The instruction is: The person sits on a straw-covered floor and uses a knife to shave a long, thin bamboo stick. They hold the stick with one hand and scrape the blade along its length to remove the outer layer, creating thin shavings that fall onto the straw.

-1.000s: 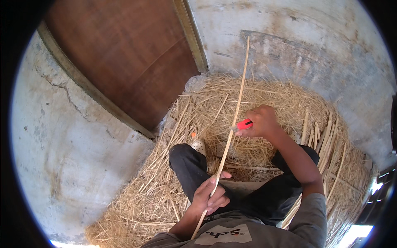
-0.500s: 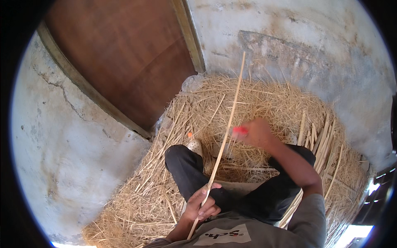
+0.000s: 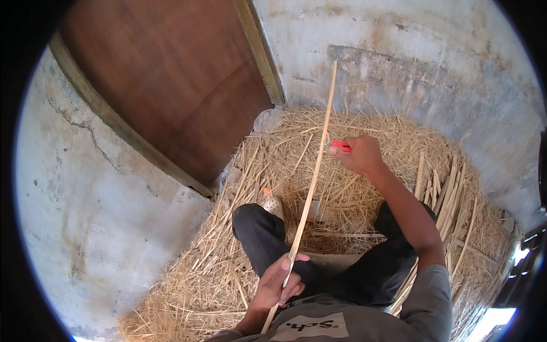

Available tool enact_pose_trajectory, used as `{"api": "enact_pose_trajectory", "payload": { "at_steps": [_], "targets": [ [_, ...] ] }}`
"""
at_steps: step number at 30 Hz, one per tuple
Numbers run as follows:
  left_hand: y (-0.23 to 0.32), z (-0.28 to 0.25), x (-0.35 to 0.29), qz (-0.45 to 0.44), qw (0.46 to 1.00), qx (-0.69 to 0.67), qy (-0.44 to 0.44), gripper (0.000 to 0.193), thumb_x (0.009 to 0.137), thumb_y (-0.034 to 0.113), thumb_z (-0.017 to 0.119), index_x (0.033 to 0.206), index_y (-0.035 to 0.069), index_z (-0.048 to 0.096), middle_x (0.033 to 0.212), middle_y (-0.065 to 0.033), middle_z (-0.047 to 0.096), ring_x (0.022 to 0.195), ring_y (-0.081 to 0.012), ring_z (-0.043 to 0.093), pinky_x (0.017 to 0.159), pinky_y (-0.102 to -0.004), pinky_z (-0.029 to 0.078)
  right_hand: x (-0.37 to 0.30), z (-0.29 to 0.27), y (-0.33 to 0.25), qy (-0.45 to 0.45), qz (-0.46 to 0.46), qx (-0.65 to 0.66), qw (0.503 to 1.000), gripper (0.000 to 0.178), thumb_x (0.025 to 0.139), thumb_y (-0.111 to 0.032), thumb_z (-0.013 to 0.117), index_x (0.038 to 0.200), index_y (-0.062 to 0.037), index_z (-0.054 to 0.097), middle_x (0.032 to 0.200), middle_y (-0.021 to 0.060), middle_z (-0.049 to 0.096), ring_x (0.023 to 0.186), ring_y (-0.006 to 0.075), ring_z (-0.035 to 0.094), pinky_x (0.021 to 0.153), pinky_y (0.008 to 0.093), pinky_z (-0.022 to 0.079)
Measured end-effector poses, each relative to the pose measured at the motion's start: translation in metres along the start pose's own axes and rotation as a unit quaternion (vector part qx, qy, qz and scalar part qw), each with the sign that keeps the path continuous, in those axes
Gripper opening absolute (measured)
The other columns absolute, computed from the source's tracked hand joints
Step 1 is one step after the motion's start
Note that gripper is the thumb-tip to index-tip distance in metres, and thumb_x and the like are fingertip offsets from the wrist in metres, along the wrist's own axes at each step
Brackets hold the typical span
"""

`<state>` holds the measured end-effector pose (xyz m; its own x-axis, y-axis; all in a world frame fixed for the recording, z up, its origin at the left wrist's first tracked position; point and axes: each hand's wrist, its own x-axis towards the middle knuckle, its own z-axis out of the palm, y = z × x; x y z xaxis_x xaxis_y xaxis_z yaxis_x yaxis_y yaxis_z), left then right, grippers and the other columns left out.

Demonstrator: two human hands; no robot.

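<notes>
A long, pale bamboo strip (image 3: 310,199) slants up from my lap toward the wall, its far end raised in front of the wall. My left hand (image 3: 280,280) is closed around its lower part, close to my shirt. Farther up, to the right of the strip, my right hand (image 3: 360,155) grips a small red-handled knife (image 3: 341,146). The handle's end is right beside the strip. I cannot make out the blade, nor whether it touches the bamboo.
Shavings (image 3: 211,273) cover the floor around my bent legs. Several bamboo strips (image 3: 447,194) lie in a bundle on my right. A brown door (image 3: 176,74) and stained walls (image 3: 410,51) stand close ahead and left. A small orange thing (image 3: 266,190) lies near my left shoe (image 3: 274,207).
My right hand has moved up and away along the strip with the red-handled knife. The strip's far end has risen slightly; my left hand keeps its hold.
</notes>
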<state>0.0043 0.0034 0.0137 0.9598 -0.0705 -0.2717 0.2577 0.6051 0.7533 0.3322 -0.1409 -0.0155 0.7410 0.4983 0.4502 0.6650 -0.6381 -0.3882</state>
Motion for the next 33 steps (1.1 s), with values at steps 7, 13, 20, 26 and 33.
{"api": "enact_pose_trajectory", "payload": {
  "at_steps": [7, 13, 20, 26, 33],
  "targets": [
    [-0.012, -0.006, -0.009, -0.023, 0.998, -0.019, -0.046, 0.045, 0.104, 0.036, 0.029, 0.129, 0.0, 0.04, 0.045, 0.0015, 0.032, 0.035, -0.0072, 0.026, 0.048, -0.0227, 0.029, -0.002, -0.01, 0.005, 0.022, -0.108, -0.059, 0.992, 0.07, 0.08, -0.072, 0.05, 0.06, -0.0051, 0.059, 0.048, 0.0094, 0.052, 0.043, 0.0261, 0.053, 0.047, 0.041, 0.045],
    [-0.024, -0.009, -0.033, -0.105, 0.992, -0.006, -0.068, 0.045, 0.104, 0.036, 0.027, 0.132, 0.002, 0.039, 0.046, 0.0025, 0.032, 0.035, -0.0066, 0.028, 0.046, -0.0195, 0.028, 0.056, -0.042, 0.109, 0.032, 0.149, -0.135, 0.979, 0.071, 0.084, -0.071, 0.045, 0.086, -0.0048, 0.07, 0.077, 0.0186, 0.067, 0.074, 0.0319, 0.066, 0.066, 0.045, 0.05],
    [-0.03, -0.004, -0.033, -0.15, 0.98, 0.099, -0.083, 0.042, 0.105, 0.031, 0.028, 0.132, 0.002, 0.04, 0.047, 0.0032, 0.034, 0.036, -0.0062, 0.03, 0.045, -0.0193, 0.029, 0.023, -0.016, 0.209, 0.026, 0.422, -0.036, 0.905, 0.085, 0.085, -0.076, 0.035, 0.089, 0.0014, 0.07, 0.084, 0.022, 0.068, 0.086, 0.0347, 0.067, 0.077, 0.046, 0.05],
    [-0.007, -0.019, 0.019, 0.014, 0.989, 0.146, 0.019, 0.039, 0.104, 0.028, 0.031, 0.131, 0.003, 0.043, 0.05, -0.0003, 0.041, 0.035, -0.0066, 0.033, 0.039, -0.0192, 0.031, 0.018, -0.049, 0.062, -0.122, 0.278, 0.029, 0.952, 0.075, 0.084, -0.072, 0.046, 0.076, 0.0002, 0.066, 0.06, 0.0136, 0.06, 0.059, 0.0245, 0.061, 0.06, 0.0387, 0.048],
    [0.01, 0.007, 0.035, 0.04, 0.984, 0.173, -0.004, 0.042, 0.104, 0.034, 0.031, 0.13, 0.002, 0.044, 0.05, -0.0004, 0.041, 0.036, -0.007, 0.031, 0.038, -0.0194, 0.029, -0.049, -0.022, -0.032, -0.081, -0.157, 0.06, 0.982, 0.053, 0.073, -0.06, 0.068, 0.063, -0.0088, 0.062, 0.05, 0.0075, 0.053, 0.048, 0.0268, 0.058, 0.051, 0.0394, 0.046]
  ]
}}
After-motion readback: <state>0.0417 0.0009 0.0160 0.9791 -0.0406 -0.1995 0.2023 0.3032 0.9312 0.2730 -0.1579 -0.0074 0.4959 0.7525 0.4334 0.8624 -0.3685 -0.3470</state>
